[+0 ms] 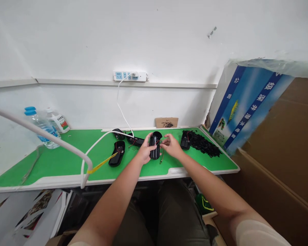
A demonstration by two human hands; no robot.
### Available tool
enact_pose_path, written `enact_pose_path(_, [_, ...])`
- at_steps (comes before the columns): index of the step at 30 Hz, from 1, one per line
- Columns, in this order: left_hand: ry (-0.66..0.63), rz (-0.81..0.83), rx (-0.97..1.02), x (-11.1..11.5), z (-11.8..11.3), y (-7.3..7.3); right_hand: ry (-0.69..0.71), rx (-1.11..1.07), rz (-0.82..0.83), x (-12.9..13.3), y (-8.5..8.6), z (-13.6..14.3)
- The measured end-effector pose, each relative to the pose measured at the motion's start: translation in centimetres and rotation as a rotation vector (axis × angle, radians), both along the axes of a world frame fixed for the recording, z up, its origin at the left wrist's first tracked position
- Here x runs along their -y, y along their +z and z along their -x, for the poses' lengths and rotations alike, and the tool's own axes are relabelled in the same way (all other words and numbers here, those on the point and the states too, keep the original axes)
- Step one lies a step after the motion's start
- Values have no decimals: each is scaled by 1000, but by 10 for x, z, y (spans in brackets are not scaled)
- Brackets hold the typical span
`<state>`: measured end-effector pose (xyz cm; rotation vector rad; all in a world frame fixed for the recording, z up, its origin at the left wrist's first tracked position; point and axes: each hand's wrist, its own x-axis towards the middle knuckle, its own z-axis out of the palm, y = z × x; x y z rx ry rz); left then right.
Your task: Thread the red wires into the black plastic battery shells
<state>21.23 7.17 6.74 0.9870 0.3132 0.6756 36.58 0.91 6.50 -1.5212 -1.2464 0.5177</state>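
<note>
Bench (74, 160) surfaced in green is flanked on the right by a tall cardboard carton (284, 133), whose contents are hidden. At the left, a clear bottle (50, 135) and a white-capped bottle (62, 124) are set near the wall; how full they are cannot be told. At the right, a heap of black strips (206, 145) is spread. Between these, one black casing (154, 153) is gripped by the left hand (144, 153), while the right hand (171, 145) is curled at its edge; whether anything is pinched there cannot be told. The casing is judged part-done: red wiring (157, 141) seems fitted yet is uncovered, as in the left-side casing (116, 160) and right-side casing (185, 142). On a cardboard scrap (159, 122), small dark bits (167, 125) are gathered
</note>
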Motion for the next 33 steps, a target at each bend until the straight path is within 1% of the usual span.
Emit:
enact_pose_path(2, [-9, 0, 2, 0, 0, 1, 18, -52, 0, -1, 0, 0])
enact_pose_path(4, [-1, -3, -15, 0, 0, 1, 3, -23, -17, 1, 3, -2])
enact_pose_path(7, [36, -19, -61, 0, -1, 0, -22, 128, -76, 8, 10, -8])
enact_pose_path(10, [73, -65, -112, -1, -3, -3, -14, 308, -138, 15, 18, -15])
enact_pose_path(12, [85, -114, -134, 0, -4, -4, -15, 356, -172, 19, 23, -18])
enact_pose_path(13, [89, -139, -143, 0, -4, -4, -18, 339, -184, 19, 24, -18])
enact_pose_path(15, [88, -180, -160, 0, -4, -4, -27, 234, -203, 18, 28, -18])
enact_pose_path(19, [76, -231, -178, -1, -5, -5, -11, -111, -205, 14, 38, -13])
enact_pose_path(23, [91, -291, -203, -3, -6, -6, 11, -454, -91, 12, 58, -7])
enact_pose_path(26, [132, -353, -222, -3, -6, -7, -38, -659, 34, 11, 70, -4])
enact_pose_path(27, [156, -366, -225, -4, -6, -7, -59, -692, 65, 11, 72, -3])
enact_pose_path(29, [211, -376, -225, -4, -6, -8, -68, -669, 91, 12, 73, -3])
enact_pose_path(31, [253, -386, -215, -5, -7, -10, -35, -571, 99, 16, 70, -4])
enact_pose_path(33, [277, -407, -202, -8, -9, -13, 11, -459, 145, 21, 67, -3])
